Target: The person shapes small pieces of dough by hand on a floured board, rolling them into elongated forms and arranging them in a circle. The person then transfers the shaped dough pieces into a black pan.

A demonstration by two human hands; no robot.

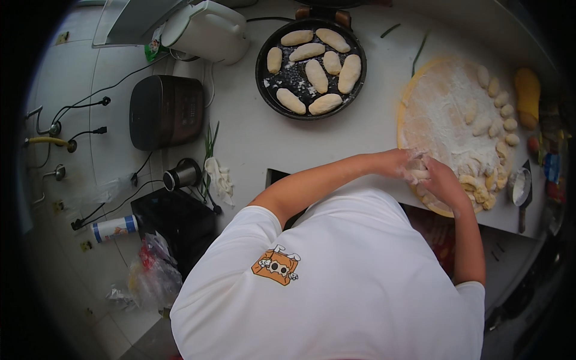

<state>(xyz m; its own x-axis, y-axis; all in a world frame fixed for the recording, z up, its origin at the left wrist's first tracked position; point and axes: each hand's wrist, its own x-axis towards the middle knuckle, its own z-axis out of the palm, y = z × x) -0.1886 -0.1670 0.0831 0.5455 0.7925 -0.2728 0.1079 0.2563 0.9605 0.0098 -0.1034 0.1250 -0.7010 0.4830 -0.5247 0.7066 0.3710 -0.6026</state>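
Observation:
My left hand (397, 163) and my right hand (440, 179) meet at the near-left edge of a round, floured board (443, 108). Between the fingers of both is a pale piece of dough (418, 171), partly covered. White flour coats my fingers. Small dough pieces (501, 99) line the board's right side, and cut dough strips (481, 192) lie heaped at its near right. Farther left, a round black electric griddle (259, 85) stands with its lid raised, and several elongated dough pieces (316, 76) rest spread over its floured plate.
Left of the griddle are a white kettle-like appliance (216, 33), a dark rice cooker (166, 112) and a steel cup (182, 174). Green onions (210, 141) lie beside a white cloth (219, 180). At right are a knife (523, 213), a small bowl (521, 185) and a yellow squash (527, 96).

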